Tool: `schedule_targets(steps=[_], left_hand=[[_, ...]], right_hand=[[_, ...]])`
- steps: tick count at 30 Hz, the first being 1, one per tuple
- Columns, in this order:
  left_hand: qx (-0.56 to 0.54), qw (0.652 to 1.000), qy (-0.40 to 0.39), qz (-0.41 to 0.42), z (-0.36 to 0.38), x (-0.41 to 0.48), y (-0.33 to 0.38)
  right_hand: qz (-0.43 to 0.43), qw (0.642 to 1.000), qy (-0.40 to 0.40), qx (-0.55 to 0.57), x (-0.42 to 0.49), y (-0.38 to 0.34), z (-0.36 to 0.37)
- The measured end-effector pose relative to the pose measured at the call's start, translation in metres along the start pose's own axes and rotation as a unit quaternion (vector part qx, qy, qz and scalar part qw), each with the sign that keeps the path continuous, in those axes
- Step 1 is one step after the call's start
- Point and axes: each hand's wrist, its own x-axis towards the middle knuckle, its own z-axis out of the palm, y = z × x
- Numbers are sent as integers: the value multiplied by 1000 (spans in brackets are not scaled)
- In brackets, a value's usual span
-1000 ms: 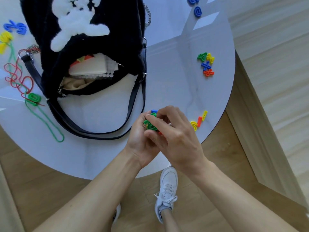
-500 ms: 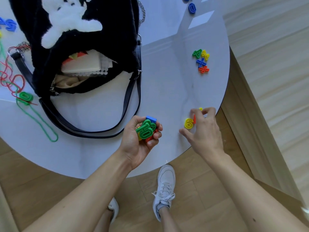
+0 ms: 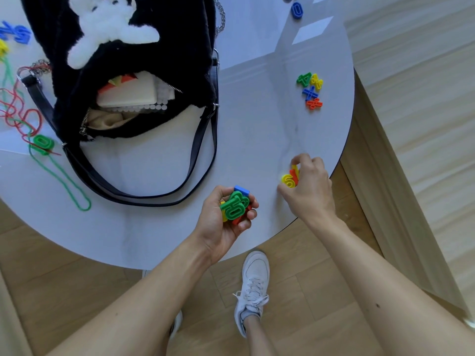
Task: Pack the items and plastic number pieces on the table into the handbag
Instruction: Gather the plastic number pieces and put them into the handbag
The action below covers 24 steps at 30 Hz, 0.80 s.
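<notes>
A black furry handbag [image 3: 185, 73] with a white plush figure lies unzipped on the round table [image 3: 257, 140]; a book and beige lining show inside. My left hand [image 3: 223, 222] holds a bunch of plastic number pieces [image 3: 235, 205], green ones on top, just above the table's near edge. My right hand [image 3: 308, 188] curls its fingers around a yellow 6 and red and yellow pieces [image 3: 290, 178] lying near the table's right edge. More pieces [image 3: 311, 92] lie further back on the right.
The bag's black strap [image 3: 164, 196] loops toward me. Red and green laces [image 3: 23, 119] with a green 10 [image 3: 42, 143] lie at left, with blue pieces [image 3: 19, 33] behind. A blue 0 [image 3: 297, 9] sits far back. My white shoe [image 3: 253, 286] stands on the wooden floor.
My right hand left the bunch in my left hand, moved right to the yellow 6 and red pieces, and now closes its fingers around them. My left hand stays put.
</notes>
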Motion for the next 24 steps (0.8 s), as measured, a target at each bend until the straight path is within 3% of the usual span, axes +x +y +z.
schedule_targets(steps=[3, 6, 10, 13, 21, 24], left_hand=[[9, 1000, 12, 5, 1, 1, -3], [12, 999, 36, 26, 1, 3, -4], [15, 998, 56, 38, 12, 4, -1], [26, 998, 43, 47, 27, -2, 2], [-2, 994, 81, 80, 49, -44, 28], [-27, 992, 91, 89, 47, -61, 44]], right_hand=[[-3, 1000, -14, 15, 0, 1, 0], [0, 994, -25, 106, -4, -6, -12], [-95, 959, -115, 240, -28, -37, -46], [-189, 947, -157, 207, -51, -57, -56], [-322, 945, -26, 53, -74, -94, -75], [-343, 938, -29, 24, -75, -123, -81]])
